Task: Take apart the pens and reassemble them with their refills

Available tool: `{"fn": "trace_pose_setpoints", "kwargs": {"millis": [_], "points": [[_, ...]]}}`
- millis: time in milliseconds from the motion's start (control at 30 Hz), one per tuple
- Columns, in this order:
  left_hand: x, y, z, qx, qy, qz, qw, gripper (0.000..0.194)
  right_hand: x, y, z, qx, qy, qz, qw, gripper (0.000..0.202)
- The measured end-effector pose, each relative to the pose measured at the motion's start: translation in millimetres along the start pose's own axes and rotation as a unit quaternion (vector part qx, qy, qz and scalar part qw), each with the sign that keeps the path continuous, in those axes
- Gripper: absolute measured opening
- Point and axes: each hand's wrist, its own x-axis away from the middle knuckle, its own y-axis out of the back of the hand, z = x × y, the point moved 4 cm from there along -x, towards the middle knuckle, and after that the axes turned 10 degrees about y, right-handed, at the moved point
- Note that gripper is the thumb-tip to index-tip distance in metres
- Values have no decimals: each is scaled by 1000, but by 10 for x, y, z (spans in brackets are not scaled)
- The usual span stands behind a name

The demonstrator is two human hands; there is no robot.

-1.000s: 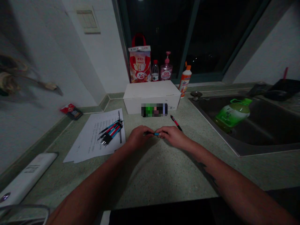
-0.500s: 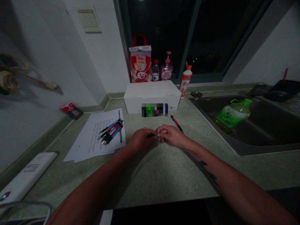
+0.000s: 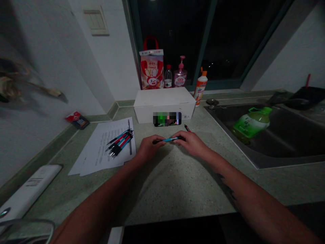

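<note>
A blue and black pen (image 3: 169, 139) spans the gap between my hands, lying nearly level above the counter. My left hand (image 3: 150, 146) pinches its black end, and my right hand (image 3: 189, 141) has its fingers closed on the opposite end. Just beyond my right hand lies a red and black pen (image 3: 187, 128), partly hidden by that hand. To the left, several blue, red and black pens (image 3: 120, 143) rest in a bunch on printed paper sheets (image 3: 91, 149).
A phone (image 3: 175, 119) leans against a white box (image 3: 162, 98). Bottles and a red bag (image 3: 152, 71) stand behind it. At right is a sink (image 3: 291, 142) holding a green-labelled jug (image 3: 252, 123). A white device (image 3: 33, 186) lies at the left of the counter (image 3: 172, 189).
My hands have moved apart and slightly away from me, so the blue pen between them now shows. My right hand now covers part of the red pen.
</note>
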Motion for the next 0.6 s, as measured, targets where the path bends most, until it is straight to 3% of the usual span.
{"fn": "trace_pose_setpoints", "kwargs": {"millis": [200, 367, 600], "points": [[31, -1, -30, -118, -67, -15, 991, 15, -2, -44, -28, -65, -17, 32, 997, 20], [49, -33, -39, -153, -77, -7, 985, 17, -4, -45, -29, 76, 37, 25, 996, 14], [29, -33, -21, -151, -61, 6, 987, 19, 15, -66, 28, 109, 33, 15, 993, 17]]}}
